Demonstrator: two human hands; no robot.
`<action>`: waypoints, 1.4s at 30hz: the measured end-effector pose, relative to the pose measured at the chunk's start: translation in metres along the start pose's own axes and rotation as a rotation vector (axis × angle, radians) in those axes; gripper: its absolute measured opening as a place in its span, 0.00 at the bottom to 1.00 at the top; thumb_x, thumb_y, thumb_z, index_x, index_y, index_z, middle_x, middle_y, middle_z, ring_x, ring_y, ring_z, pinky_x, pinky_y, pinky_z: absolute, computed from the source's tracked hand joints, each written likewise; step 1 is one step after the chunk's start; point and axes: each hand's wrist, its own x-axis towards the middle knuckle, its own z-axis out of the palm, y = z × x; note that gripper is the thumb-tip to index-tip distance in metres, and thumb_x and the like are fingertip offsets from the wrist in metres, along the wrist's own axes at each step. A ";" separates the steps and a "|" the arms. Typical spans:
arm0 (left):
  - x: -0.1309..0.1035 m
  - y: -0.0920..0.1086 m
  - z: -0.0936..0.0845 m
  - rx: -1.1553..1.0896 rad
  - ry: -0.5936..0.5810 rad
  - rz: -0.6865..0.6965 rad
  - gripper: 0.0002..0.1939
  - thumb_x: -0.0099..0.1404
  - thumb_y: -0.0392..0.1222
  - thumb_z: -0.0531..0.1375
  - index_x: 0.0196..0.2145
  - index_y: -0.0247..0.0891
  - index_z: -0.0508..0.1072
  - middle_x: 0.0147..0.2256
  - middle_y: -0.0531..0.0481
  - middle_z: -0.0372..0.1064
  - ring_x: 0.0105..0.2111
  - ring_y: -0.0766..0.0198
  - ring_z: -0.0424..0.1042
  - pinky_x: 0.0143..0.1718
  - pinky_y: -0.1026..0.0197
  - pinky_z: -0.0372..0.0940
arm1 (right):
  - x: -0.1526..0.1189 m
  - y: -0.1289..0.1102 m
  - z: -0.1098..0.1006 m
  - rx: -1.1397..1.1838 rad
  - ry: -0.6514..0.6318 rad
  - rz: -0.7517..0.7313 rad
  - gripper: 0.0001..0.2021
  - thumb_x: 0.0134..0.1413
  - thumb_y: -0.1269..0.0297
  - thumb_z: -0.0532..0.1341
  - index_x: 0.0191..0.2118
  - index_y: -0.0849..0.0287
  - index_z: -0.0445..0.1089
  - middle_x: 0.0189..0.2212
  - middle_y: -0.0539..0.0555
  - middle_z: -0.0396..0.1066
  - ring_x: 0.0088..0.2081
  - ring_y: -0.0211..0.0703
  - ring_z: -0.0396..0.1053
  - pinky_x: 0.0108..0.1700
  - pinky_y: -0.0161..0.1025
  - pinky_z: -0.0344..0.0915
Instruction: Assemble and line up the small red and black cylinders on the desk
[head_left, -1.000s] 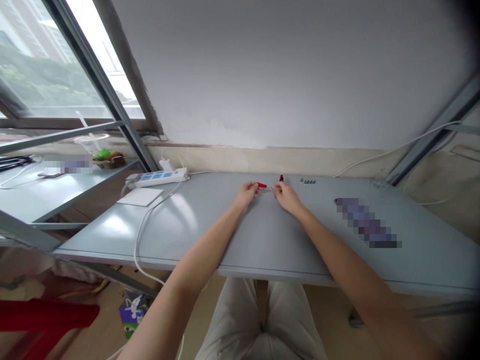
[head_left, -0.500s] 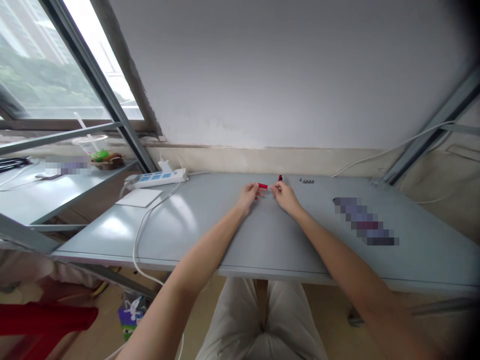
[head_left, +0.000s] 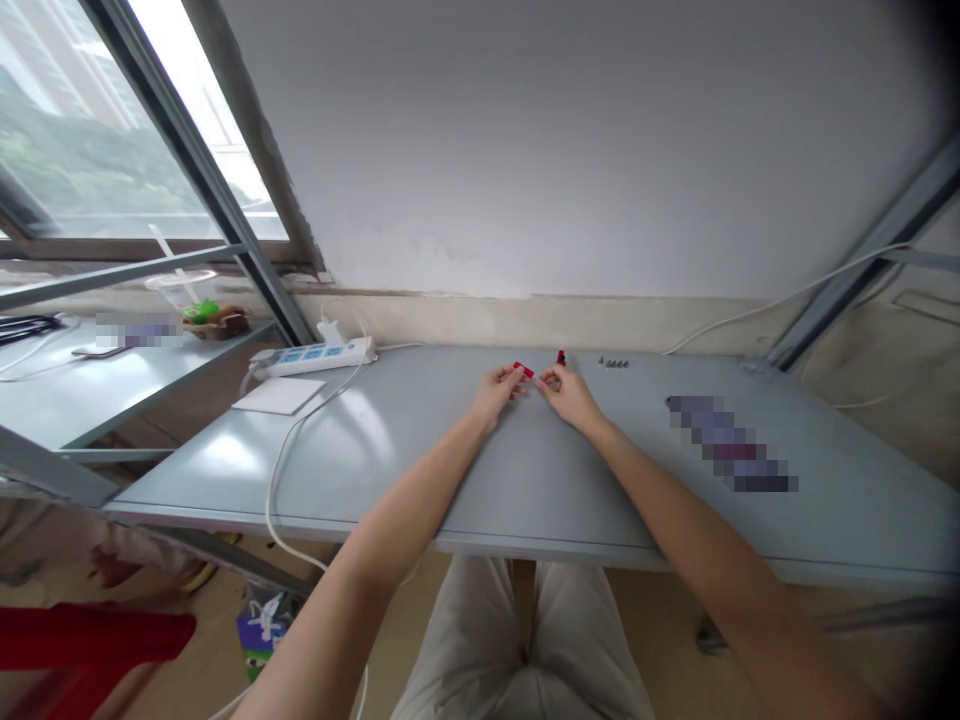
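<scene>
My left hand (head_left: 495, 392) is closed round a slim red rod-shaped object (head_left: 525, 370), whose exact kind I cannot make out. It points right and slightly down, toward my other hand. At its right end, the fingertips of my right hand (head_left: 568, 394) are pinched together; a thin pale tip shows between them, partly hidden. Just behind the right knuckles stands a small red and black piece (head_left: 561, 357); whether the hand touches it I cannot tell. Several small dark pieces (head_left: 616, 364) lie in a short row on the desk, farther right.
On the grey desk (head_left: 420, 450), a white power strip (head_left: 322, 354) and a flat white square (head_left: 279, 395) lie left, with a white cable (head_left: 279, 470) running over the front edge. A blurred-out dark object (head_left: 731, 445) lies right. A wall (head_left: 525, 180) rises behind.
The red rod has tilted, its right end now lower. My right fingertips have shifted slightly left and down; the left hand has barely moved.
</scene>
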 end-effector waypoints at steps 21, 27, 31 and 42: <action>0.022 -0.002 0.018 0.509 0.050 0.105 0.07 0.52 0.38 0.62 0.22 0.36 0.66 0.23 0.49 0.65 0.26 0.66 0.64 0.34 0.61 0.59 | 0.008 0.014 -0.042 -0.357 -0.089 0.309 0.02 0.42 0.67 0.61 0.25 0.58 0.68 0.24 0.52 0.69 0.28 0.41 0.66 0.30 0.35 0.58; 0.029 -0.006 0.046 0.706 -0.026 0.202 0.07 0.51 0.37 0.61 0.20 0.37 0.65 0.24 0.48 0.66 0.29 0.61 0.66 0.36 0.58 0.58 | 0.007 0.028 -0.047 -0.405 -0.051 0.351 0.03 0.42 0.66 0.62 0.23 0.59 0.68 0.23 0.54 0.70 0.27 0.40 0.66 0.28 0.34 0.57; 0.029 -0.009 0.056 0.634 0.013 0.201 0.08 0.50 0.36 0.61 0.18 0.38 0.64 0.22 0.47 0.65 0.33 0.58 0.66 0.39 0.58 0.59 | 0.006 0.038 -0.042 -0.410 -0.013 0.304 0.05 0.43 0.63 0.63 0.24 0.58 0.70 0.24 0.53 0.70 0.28 0.41 0.67 0.28 0.35 0.58; 0.025 -0.016 0.059 0.753 0.037 0.153 0.04 0.51 0.36 0.61 0.23 0.38 0.68 0.32 0.43 0.68 0.44 0.53 0.64 0.48 0.54 0.56 | 0.006 0.047 -0.036 -0.393 -0.042 0.340 0.07 0.44 0.62 0.64 0.30 0.59 0.72 0.27 0.54 0.72 0.30 0.41 0.69 0.31 0.35 0.60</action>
